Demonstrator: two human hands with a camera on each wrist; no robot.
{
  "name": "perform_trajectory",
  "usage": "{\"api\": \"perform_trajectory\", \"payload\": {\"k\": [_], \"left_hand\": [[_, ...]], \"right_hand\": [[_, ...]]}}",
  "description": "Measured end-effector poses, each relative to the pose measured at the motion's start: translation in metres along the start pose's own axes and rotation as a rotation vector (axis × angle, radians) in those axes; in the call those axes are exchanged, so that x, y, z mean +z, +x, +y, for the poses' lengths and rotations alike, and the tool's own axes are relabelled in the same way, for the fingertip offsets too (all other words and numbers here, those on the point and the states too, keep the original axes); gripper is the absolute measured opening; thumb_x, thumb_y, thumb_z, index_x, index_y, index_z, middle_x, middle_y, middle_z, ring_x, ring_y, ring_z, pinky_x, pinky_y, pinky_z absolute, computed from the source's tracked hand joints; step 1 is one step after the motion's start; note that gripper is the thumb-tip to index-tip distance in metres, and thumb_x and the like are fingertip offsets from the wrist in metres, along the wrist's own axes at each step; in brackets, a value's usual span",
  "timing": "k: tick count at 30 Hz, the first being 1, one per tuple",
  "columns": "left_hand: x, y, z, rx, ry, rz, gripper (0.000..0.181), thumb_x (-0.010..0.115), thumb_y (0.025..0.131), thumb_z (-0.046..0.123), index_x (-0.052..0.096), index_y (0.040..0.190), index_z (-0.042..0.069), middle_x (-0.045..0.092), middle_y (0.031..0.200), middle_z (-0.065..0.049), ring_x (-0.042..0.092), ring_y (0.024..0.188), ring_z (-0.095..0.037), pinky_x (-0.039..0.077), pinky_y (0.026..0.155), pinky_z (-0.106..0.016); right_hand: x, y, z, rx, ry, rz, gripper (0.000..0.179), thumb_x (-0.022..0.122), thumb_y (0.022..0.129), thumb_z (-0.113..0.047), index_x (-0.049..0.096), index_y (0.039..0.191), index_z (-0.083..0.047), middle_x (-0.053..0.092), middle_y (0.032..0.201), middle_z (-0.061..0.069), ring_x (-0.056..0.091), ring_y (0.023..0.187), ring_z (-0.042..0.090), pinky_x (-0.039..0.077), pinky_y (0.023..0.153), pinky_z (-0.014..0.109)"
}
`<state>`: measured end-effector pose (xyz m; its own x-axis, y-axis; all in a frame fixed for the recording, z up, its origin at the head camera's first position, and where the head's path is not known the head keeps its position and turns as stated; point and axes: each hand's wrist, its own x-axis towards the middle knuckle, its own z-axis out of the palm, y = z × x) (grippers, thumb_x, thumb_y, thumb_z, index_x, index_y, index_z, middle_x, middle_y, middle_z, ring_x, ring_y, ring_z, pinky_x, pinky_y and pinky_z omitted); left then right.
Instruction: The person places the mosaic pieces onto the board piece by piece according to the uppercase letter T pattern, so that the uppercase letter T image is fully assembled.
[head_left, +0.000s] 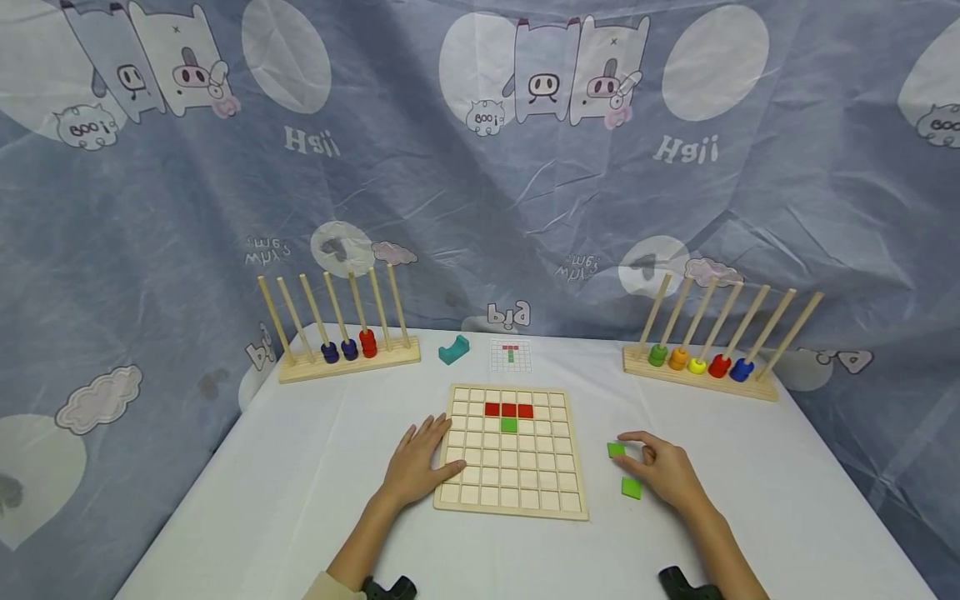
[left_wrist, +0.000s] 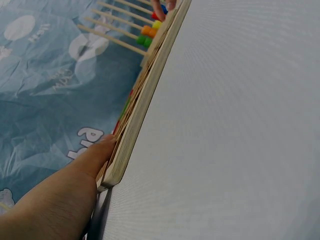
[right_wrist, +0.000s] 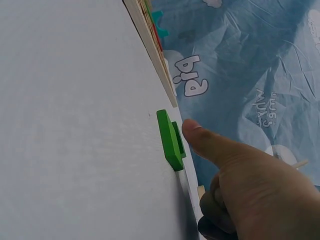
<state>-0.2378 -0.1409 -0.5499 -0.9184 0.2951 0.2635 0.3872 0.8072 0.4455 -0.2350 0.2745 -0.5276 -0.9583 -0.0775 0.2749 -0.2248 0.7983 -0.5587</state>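
Observation:
My left hand (head_left: 422,461) rests on the left edge of a square wooden grid board (head_left: 511,512), fingers spread and thumb over the frame. Three red tiles (head_left: 509,410) sit in a row on the board, with a green tile (head_left: 509,426) below the middle one. Right of the board, my right hand (head_left: 663,473) has its thumb and index finger spread around another green tile (head_left: 616,450), the fingertips right at its edges. Nearer me lies a loose green tile (head_left: 632,488), which stands in front in the right wrist view.
A small pattern card (head_left: 511,356) lies behind the board, next to a teal curved block (head_left: 453,350). Wooden peg racks with coloured beads stand at back left (head_left: 348,361) and back right (head_left: 701,372). A printed curtain (head_left: 480,208) hangs behind the white table.

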Motion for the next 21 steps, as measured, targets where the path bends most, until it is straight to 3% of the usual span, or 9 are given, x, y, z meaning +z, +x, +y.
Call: {"api": "perform_trajectory", "payload": {"k": [21], "left_hand": [[0.0008,-0.0001,-0.0009,0.016,-0.003,0.018,0.08,0.055,0.081,0.061,0.039,0.141,0.01,0.035,0.145,-0.006,0.025,0.136,-0.024,0.014,0.11,-0.046]], "right_hand": [[0.0017,0.0016,0.0036,0.059,-0.036,-0.063,0.043,0.076,0.074,-0.039,0.067,0.107,-0.013,0.037,0.052,-0.005,0.031,0.047,0.008,0.027,0.042,0.024]]}}
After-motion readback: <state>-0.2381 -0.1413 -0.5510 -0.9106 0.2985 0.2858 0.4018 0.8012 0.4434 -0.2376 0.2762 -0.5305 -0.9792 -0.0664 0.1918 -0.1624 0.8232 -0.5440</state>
